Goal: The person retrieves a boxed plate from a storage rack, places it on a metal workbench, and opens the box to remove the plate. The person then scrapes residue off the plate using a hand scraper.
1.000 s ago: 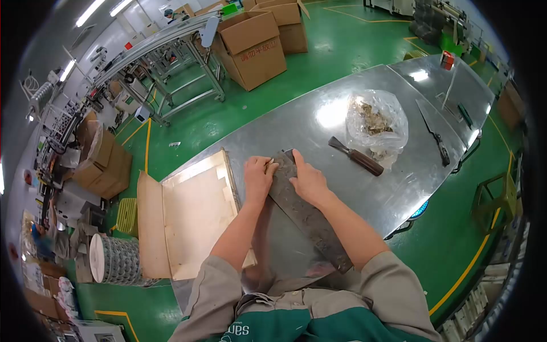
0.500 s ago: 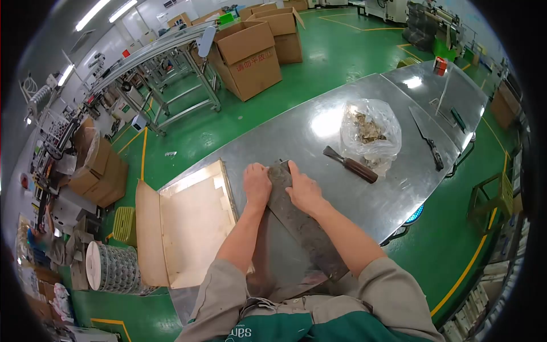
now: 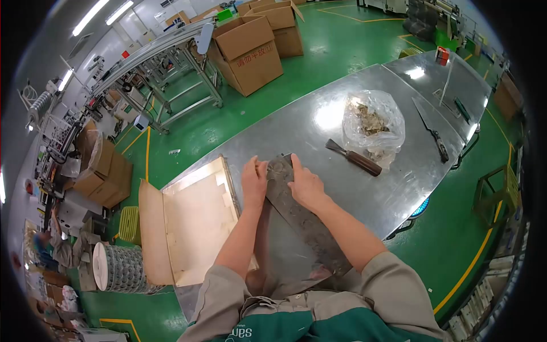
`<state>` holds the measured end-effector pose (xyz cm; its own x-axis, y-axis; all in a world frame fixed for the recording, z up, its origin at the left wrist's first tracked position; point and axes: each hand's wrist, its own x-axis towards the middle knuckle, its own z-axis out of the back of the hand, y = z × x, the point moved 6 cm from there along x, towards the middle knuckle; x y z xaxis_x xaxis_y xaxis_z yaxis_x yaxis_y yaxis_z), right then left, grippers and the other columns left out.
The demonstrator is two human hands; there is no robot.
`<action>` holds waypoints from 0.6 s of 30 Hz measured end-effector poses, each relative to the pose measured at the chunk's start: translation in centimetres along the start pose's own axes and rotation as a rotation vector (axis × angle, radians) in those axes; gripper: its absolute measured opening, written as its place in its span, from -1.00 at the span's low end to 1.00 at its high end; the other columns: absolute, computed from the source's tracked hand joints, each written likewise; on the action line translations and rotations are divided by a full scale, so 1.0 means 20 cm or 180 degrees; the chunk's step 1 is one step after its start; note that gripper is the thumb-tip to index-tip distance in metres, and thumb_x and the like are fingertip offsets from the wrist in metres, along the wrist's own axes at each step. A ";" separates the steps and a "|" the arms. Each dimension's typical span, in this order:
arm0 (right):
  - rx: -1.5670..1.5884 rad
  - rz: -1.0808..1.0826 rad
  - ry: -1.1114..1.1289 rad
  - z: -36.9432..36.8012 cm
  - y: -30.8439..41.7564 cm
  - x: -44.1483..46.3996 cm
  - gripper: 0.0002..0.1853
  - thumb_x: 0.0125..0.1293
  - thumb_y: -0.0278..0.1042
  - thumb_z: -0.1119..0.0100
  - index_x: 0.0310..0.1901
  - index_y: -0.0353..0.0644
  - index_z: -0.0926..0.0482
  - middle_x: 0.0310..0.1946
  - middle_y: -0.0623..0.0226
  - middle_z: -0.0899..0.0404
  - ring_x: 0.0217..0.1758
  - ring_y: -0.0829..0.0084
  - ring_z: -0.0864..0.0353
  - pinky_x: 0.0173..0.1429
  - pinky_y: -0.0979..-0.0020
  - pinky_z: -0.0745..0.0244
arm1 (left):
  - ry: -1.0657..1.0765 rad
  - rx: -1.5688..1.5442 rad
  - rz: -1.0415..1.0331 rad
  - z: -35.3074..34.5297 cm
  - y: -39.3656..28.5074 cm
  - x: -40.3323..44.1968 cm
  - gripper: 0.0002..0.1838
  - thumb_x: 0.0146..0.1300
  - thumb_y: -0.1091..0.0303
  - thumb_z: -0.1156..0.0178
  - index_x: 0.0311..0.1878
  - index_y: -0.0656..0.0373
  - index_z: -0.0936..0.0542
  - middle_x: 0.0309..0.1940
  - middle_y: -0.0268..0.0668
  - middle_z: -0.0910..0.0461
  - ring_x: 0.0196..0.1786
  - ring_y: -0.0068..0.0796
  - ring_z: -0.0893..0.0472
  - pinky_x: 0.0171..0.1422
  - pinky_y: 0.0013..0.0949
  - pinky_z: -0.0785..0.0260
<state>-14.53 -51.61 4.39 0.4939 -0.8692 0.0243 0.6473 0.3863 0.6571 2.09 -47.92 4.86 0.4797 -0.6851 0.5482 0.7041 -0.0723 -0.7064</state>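
A long, flat, dark grey strip (image 3: 310, 231) with a mottled surface runs from my waist to its far end between my hands. My left hand (image 3: 254, 185) is closed at the far end's left edge, fingertips bent against it. On the opposite edge, my right hand (image 3: 307, 188) grips the strip with its index finger stretched to the far corner. Beneath the strip shows a smooth, shiny sheet (image 3: 279, 245). To the right lies a scraper (image 3: 362, 162) with a brown handle, beside a clear plastic bag (image 3: 393, 128) holding brown scraps.
An open flat carton (image 3: 196, 228) lies left of my arms on the metal table (image 3: 256, 139). A black-handled knife (image 3: 436, 142), a green-handled tool (image 3: 461, 109) and a small red box (image 3: 442, 55) are farther right. Cardboard boxes (image 3: 248, 62) and a wire-patterned reel (image 3: 122, 267) stand on the floor.
My left fingers have lifted and shifted a little at the strip's edge, showing more of its far end. My right hand keeps its hold. The whole view has shifted slightly.
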 end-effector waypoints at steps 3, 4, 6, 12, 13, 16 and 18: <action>0.0105 0.0035 -0.0115 0.01 0.00 0.00 -0.10 0.19 -0.34 -0.23 0.44 -0.20 0.15 -0.16 -0.11 -0.53 -0.12 -0.15 -0.58 -0.01 -0.02 -0.47 | 0.0141 0.0619 -0.0443 0.01 -0.04 0.00 -0.76 0.11 0.29 -0.34 -0.23 0.22 -0.58 -0.32 -0.14 -0.52 -0.25 -0.05 -0.51 -0.14 -0.15 -0.37; 0.0149 0.0067 -0.0198 0.02 0.00 0.01 -0.06 0.16 -0.34 -0.25 0.43 -0.27 0.18 -0.21 -0.11 -0.56 -0.12 -0.12 -0.59 -0.01 0.00 -0.47 | 0.0186 0.1085 -0.0741 0.00 -0.06 -0.01 -0.76 0.07 0.29 -0.37 -0.25 0.19 -0.60 -0.32 -0.15 -0.52 -0.28 -0.07 -0.51 -0.17 -0.16 -0.38; 0.0203 -0.0112 -0.0109 0.04 0.00 0.02 -0.04 0.16 -0.34 -0.26 0.43 -0.31 0.21 -0.22 -0.12 -0.56 -0.12 -0.11 -0.59 0.00 0.02 -0.47 | 0.0164 0.0965 -0.0682 -0.01 -0.06 -0.02 -0.82 0.06 0.32 -0.35 -0.32 0.16 -0.59 -0.33 -0.16 -0.51 -0.29 -0.09 -0.51 -0.20 -0.16 -0.37; 0.0175 -0.0281 -0.0145 0.01 0.15 0.16 -0.69 0.20 -0.40 -0.16 -0.11 -0.34 -0.32 -0.19 -0.14 -0.60 -0.03 -0.11 -0.58 0.02 0.03 -0.47 | 0.0327 0.1320 -0.0309 -0.07 0.00 0.00 -0.88 0.18 0.37 -0.22 -0.35 0.18 -0.49 -0.33 -0.14 -0.48 -0.24 -0.05 -0.53 -0.19 -0.11 -0.38; 0.0088 -0.0261 -0.0097 -0.02 0.17 0.20 -0.70 0.22 -0.37 -0.11 -0.09 -0.34 -0.33 -0.19 -0.16 -0.59 -0.03 -0.12 -0.58 0.03 0.02 -0.46 | 0.0392 0.1473 -0.0285 -0.08 0.01 -0.01 -0.88 0.20 0.38 -0.20 -0.30 0.19 -0.47 -0.31 -0.12 -0.48 -0.24 -0.04 -0.53 -0.18 -0.10 -0.39; 0.0353 -0.0564 -0.0074 -0.09 0.15 0.27 -0.74 0.23 -0.31 -0.09 -0.13 -0.30 -0.41 -0.18 -0.14 -0.60 0.00 -0.12 -0.57 0.07 0.03 -0.47 | 0.0405 0.1345 -0.0263 -0.07 0.03 -0.02 -0.89 0.22 0.40 -0.16 -0.31 0.21 -0.46 -0.32 -0.09 -0.46 -0.24 -0.01 -0.51 -0.19 -0.07 -0.37; 0.0308 -0.0557 0.0016 -0.12 0.14 0.29 -0.74 0.19 -0.35 -0.13 -0.12 -0.28 -0.45 -0.15 -0.12 -0.60 0.03 -0.09 -0.57 0.09 0.04 -0.47 | 0.0306 0.1123 -0.0318 -0.04 0.02 -0.03 -0.90 0.23 0.42 -0.14 -0.31 0.23 -0.47 -0.33 -0.08 -0.46 -0.24 0.00 -0.50 -0.17 -0.08 -0.36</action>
<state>-8.57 -54.80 4.57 0.3817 -0.9188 -0.1002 0.6650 0.1977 0.7202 1.77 -48.17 3.87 0.3599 -0.7535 0.5501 0.8900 0.1004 -0.4448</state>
